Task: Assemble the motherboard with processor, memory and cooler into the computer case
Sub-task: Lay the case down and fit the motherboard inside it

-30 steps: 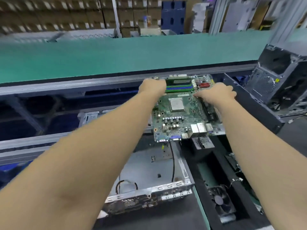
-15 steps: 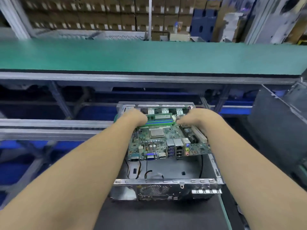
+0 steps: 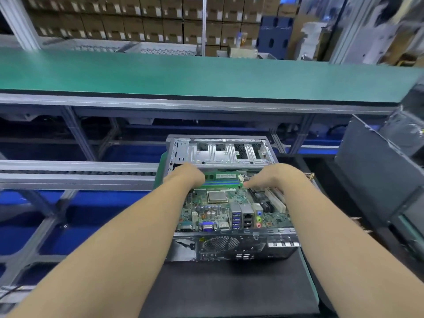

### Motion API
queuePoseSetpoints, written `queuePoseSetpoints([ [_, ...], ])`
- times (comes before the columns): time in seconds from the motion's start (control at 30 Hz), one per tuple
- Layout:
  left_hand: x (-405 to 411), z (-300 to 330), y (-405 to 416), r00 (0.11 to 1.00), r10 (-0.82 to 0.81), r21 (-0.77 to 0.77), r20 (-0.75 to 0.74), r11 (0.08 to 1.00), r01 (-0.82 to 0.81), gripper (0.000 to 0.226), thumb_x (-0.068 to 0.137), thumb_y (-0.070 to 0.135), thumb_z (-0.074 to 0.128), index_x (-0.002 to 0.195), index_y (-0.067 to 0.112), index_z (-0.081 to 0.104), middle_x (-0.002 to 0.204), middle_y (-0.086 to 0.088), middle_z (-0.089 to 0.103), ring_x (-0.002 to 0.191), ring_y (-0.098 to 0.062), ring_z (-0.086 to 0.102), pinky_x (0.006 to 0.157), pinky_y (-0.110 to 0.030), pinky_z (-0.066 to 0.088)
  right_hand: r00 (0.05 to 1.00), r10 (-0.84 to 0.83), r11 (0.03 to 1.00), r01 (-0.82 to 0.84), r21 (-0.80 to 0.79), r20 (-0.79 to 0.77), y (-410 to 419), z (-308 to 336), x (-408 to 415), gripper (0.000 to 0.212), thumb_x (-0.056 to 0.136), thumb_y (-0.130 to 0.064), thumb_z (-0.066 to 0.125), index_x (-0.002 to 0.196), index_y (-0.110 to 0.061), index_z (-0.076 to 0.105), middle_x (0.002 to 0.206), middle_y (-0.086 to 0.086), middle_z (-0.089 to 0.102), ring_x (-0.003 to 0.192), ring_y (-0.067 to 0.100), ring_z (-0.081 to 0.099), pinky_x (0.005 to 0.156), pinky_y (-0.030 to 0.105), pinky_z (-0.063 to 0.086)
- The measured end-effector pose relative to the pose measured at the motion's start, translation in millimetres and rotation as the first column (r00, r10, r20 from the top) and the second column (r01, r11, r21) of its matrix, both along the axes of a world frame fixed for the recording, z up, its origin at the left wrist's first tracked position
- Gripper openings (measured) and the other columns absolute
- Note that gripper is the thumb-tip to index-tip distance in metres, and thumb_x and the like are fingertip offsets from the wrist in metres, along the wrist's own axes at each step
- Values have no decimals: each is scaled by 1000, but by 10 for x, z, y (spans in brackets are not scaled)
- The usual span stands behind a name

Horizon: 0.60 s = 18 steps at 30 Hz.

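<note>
Two bare forearms reach forward over the black mat [image 3: 224, 283] at the bench's near edge. On that mat lies the open computer case [image 3: 231, 245], rear panel facing the person. Motherboard [image 3: 231, 207] sits within the case, ports at the rear panel, processor [image 3: 217, 196] and memory [image 3: 221, 180] fitted. Left hand [image 3: 187, 176] grips the board's far left edge; right hand [image 3: 275, 177] grips its far right part. Beyond runs a green conveyor belt [image 3: 183, 74].
</note>
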State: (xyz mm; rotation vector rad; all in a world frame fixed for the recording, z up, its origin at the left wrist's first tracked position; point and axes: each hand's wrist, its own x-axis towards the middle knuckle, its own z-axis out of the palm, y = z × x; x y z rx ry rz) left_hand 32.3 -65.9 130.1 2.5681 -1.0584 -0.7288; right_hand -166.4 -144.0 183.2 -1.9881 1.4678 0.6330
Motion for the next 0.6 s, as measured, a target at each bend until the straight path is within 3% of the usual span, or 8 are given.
queuePoseSetpoints([
  [0.1,-37,-105,42,999,7,7,-44,1000,-7,12,92,14,46,82,8,48,80,-7,49,68,-22,45,60,-29,40,1000,-2,997,2,-72,6,-6,-84,-26,73,98,-63,48,155,-19,36,163,6,32,145,30,37,114,43,35],
  [0.17,-50,-170,27,994,37,-6,-101,999,-38,15,91,11,45,76,8,46,70,-5,45,57,-18,39,49,-25,31,999,-24,994,28,-107,32,-44,-158,-51,74,96,-62,53,152,-16,42,160,8,37,142,31,42,112,45,38],
  [0.33,-40,-310,-117,993,45,-50,-110,997,-51,23,94,6,47,72,9,41,61,-1,37,48,-13,30,40,-22,22,992,-77,988,90,-127,101,-200,-340,-27,75,95,-60,56,151,-11,43,158,9,39,141,31,43,112,42,39],
  [0.5,64,-413,-277,987,100,-62,-126,992,-109,21,92,4,49,73,9,42,62,-3,39,50,-15,32,43,-23,23,992,-84,982,99,-163,98,-403,-546,143,66,93,-58,58,143,-14,54,150,9,50,132,32,52,109,44,45],
  [0.57,84,-469,-335,983,105,-44,-147,993,-113,9,93,4,49,87,7,55,68,-7,49,53,-16,43,45,-23,26,992,-97,982,108,-153,82,-432,-683,205,63,91,-58,60,137,-15,59,137,7,61,117,30,59,107,44,46],
  [0.6,96,-529,-369,982,102,-49,-161,993,-111,15,93,5,48,102,3,60,78,-12,59,62,-17,55,46,-23,29,990,-114,982,124,-140,77,-437,-767,229,63,90,-59,60,135,-14,59,131,6,65,112,29,61,107,45,45],
])
